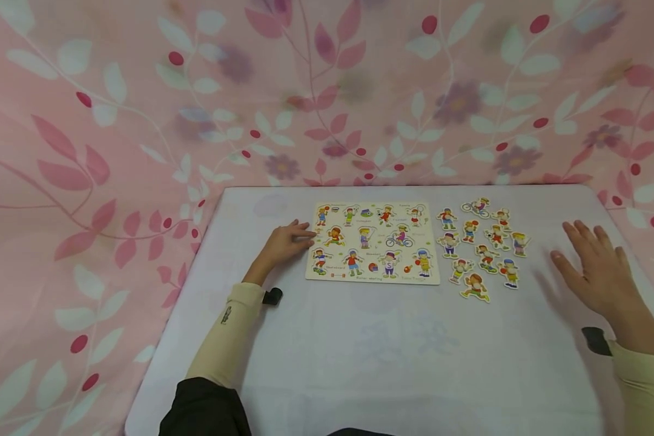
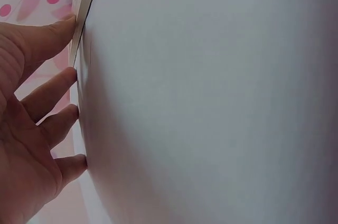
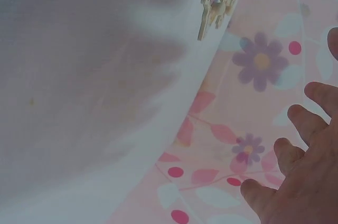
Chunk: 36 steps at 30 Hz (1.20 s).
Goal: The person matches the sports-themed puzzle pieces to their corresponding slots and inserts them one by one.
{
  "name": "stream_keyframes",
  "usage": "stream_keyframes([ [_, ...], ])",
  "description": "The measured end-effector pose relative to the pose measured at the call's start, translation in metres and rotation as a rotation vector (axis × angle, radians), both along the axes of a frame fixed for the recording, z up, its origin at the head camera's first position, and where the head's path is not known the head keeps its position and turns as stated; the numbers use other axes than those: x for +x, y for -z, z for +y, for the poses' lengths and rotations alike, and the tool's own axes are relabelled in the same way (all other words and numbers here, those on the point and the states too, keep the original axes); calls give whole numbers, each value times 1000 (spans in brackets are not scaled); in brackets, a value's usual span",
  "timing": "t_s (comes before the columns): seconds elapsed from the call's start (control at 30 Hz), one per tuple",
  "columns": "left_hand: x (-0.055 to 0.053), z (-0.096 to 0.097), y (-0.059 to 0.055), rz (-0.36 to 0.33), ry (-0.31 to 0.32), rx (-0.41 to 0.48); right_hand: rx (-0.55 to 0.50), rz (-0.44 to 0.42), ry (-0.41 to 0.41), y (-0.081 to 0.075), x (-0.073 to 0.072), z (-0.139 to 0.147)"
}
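Note:
A wooden puzzle board (image 1: 373, 243) printed with children playing sports lies flat on the table. My left hand (image 1: 284, 247) is at its left edge; the left wrist view shows the thumb (image 2: 60, 34) against the board's edge and the other fingertips down on the tabletop. To the right of the board, several loose puzzle pieces (image 1: 487, 258) shaped like sporty children lie spread in a cluster. My right hand (image 1: 602, 275) hovers over the table to the right of them, its fingers spread and holding nothing. In the right wrist view, the pieces (image 3: 219, 2) appear beyond the fingers.
A white cloth covers the table (image 1: 360, 357). Pink floral fabric (image 1: 327, 97) hangs behind the table and along its sides. Dark wrist straps or mounts (image 1: 272, 297) sit at both sleeves.

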<state>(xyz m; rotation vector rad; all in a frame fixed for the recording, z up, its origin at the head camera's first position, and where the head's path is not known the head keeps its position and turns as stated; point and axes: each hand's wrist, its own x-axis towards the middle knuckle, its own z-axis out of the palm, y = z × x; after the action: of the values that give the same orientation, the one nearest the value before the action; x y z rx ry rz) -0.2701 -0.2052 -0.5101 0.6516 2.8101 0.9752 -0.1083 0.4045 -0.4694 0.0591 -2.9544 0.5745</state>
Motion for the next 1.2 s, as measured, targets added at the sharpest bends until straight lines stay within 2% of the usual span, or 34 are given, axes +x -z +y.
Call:
stream_keyframes([
  [0.23, 0, 0, -2, -9, -2, -29, -21, 54, -36, -3, -4, -5],
  [0.37, 1, 0, -5, -15, -10, -43, -44, 39, -41, -8, -11, -10],
  [0.5, 0, 1, -8, -16, -20, -64, -64, -32, -14, -15, -25, -18],
  [0.63, 0, 1, -9, -22, -20, -70, -56, -64, 1, -20, -41, -30],
  [0.73, -1, 1, -8, -18, -14, -64, -64, -63, -20, -21, -53, -39],
  [0.9, -3, 0, -7, -28, -7, -72, -80, -109, -65, -21, -69, -50],
  [1.2, -3, 1, -9, -36, -9, -82, -68, -156, -140, -11, -94, -63],
])
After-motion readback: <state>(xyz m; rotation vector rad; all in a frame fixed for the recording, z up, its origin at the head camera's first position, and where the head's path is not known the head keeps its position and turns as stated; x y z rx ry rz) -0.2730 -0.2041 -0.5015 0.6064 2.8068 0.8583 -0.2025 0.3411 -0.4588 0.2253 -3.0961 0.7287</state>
